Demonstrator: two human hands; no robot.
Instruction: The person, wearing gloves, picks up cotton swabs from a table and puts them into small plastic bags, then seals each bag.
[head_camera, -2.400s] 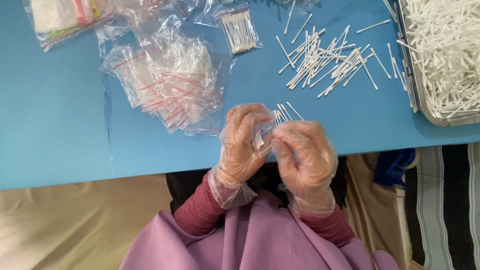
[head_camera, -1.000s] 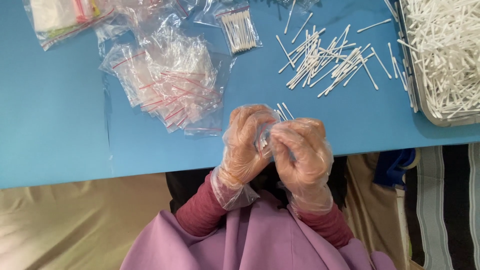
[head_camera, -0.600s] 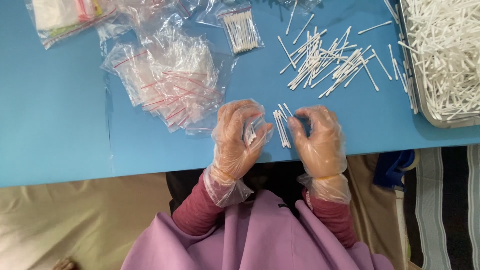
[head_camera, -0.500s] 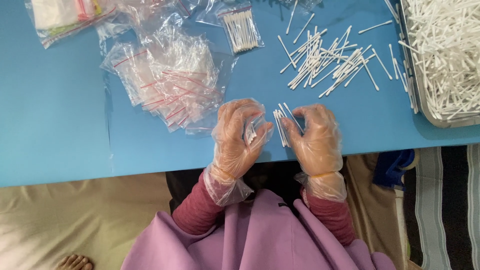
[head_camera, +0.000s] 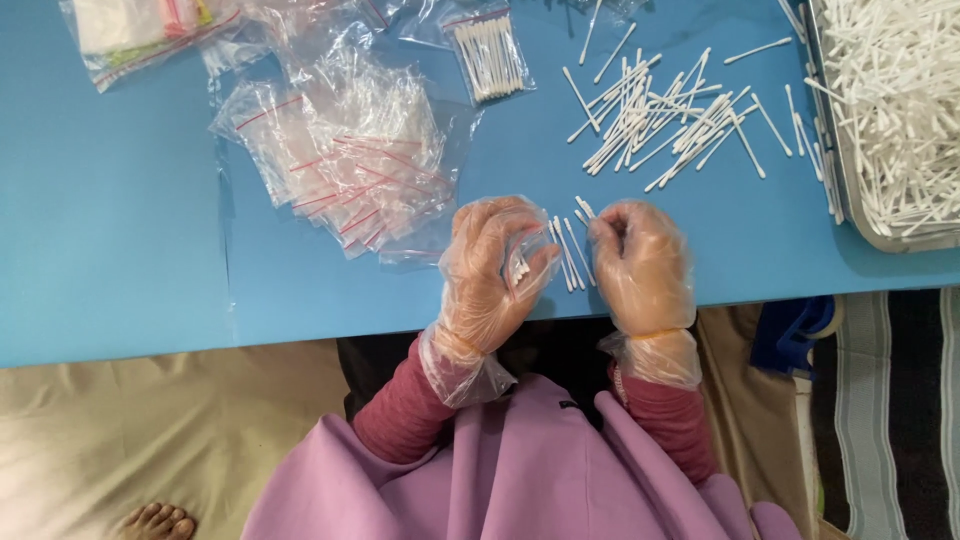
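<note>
Blue table (head_camera: 120, 250): my left hand (head_camera: 490, 275) curls round a small clear bag (head_camera: 520, 262), contents blurred; right hand (head_camera: 640, 262) fingers pinch cotton swabs (head_camera: 572, 250), tips partly hidden btw fingers.

Small clear plastic bag (head_camera: 520, 265): held in gloved left hand (head_camera: 490, 275), crumpled, mouth toward right, white swab tips showing inside. Few cotton swabs (head_camera: 568, 252): thin white sticks with white tips, lying roughly parallel on blue worktop (head_camera: 120, 250) between both hands, just beside bag. Upper ends of swabs near fingertips of gloved right hand (head_camera: 640, 265); whether fingers pinch one, cannot tell. Both hands at near edge of worktop, close together, not touching.
</note>
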